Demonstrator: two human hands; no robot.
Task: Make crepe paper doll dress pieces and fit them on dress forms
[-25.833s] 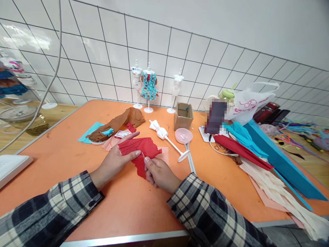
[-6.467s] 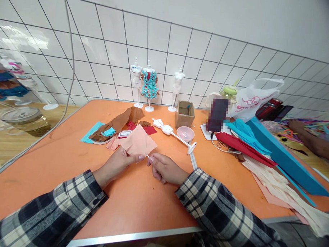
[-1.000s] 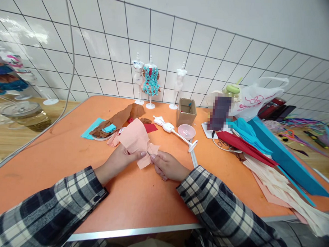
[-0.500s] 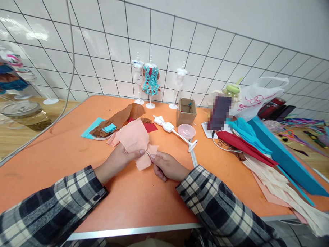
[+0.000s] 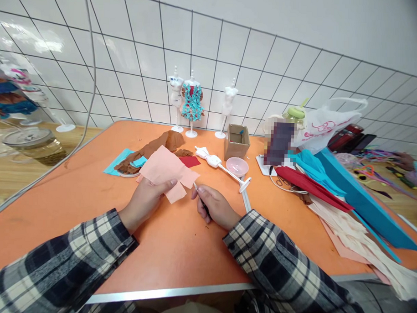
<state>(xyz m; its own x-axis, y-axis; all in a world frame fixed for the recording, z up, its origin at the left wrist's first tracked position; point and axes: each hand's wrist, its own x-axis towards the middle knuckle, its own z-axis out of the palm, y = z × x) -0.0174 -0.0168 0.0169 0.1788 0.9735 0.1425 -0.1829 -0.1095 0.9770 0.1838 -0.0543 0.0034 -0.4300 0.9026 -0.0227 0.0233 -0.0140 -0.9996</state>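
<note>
A piece of peach crepe paper (image 5: 160, 166) is pinched in my left hand (image 5: 143, 200), thumb on top, over the middle of the table. Its right side has a slit that parts two flaps. Just right of the paper, my right hand (image 5: 217, 206) is closed on small scissors with a black handle (image 5: 204, 208). Their silver tip points up and left, apart from the paper; the fingers hide most of them. Behind the paper lie crumpled brown paper (image 5: 150, 147), a turquoise sheet (image 5: 113, 164) and a red piece (image 5: 190, 161).
A white mini mannequin (image 5: 213, 161) lies near a pink bowl (image 5: 237, 166) and a cardboard box (image 5: 236, 144). Several mannequins stand by the tiled wall, one in a turquoise ruffled dress (image 5: 192, 103). To the right are folded coloured papers (image 5: 316, 192) and a blurred-out device on a stand.
The scissors have come away from the paper's slit, and the handle now shows below my right fingers. The paper is turned and lies flatter in my left hand, its slit more open.
</note>
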